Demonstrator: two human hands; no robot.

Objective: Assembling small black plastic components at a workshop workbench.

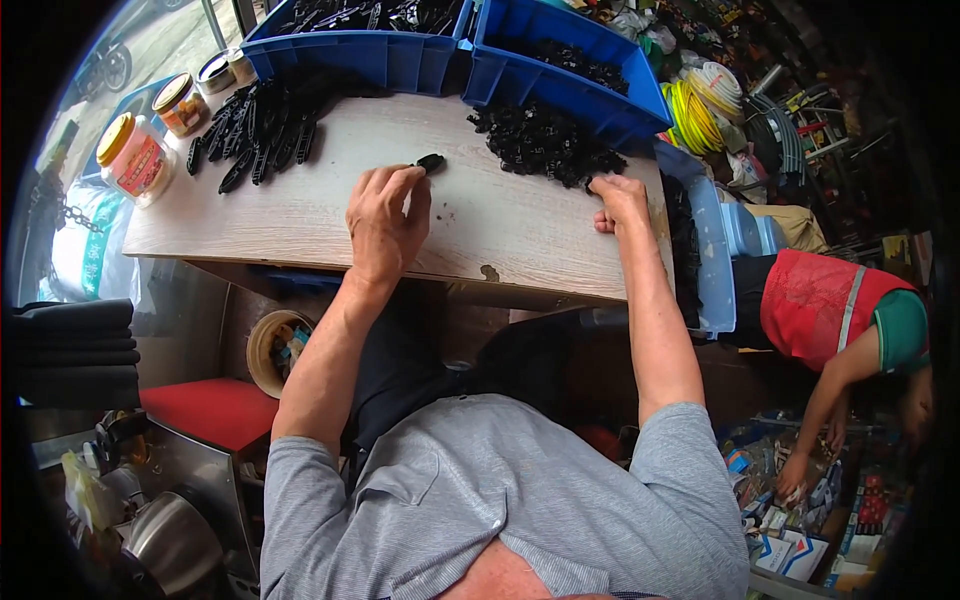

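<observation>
Left hand (384,228) pinches one black part (431,162) at 11 o'clock. Right hand (622,204), fingers curled, touches one black heap (540,145) at 1 o'clock; grip contents cannot be told. Two blue bins (350,64): 12 o'clock.

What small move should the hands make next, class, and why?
Probably the right hand should pick from the pile of small black parts: it is at the pile's near edge, while the left hand holds a longer black piece.

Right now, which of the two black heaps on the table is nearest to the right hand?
The heap of small pieces beside the right blue bin: the right hand is at its edge. The long-piece heap lies left.
</observation>
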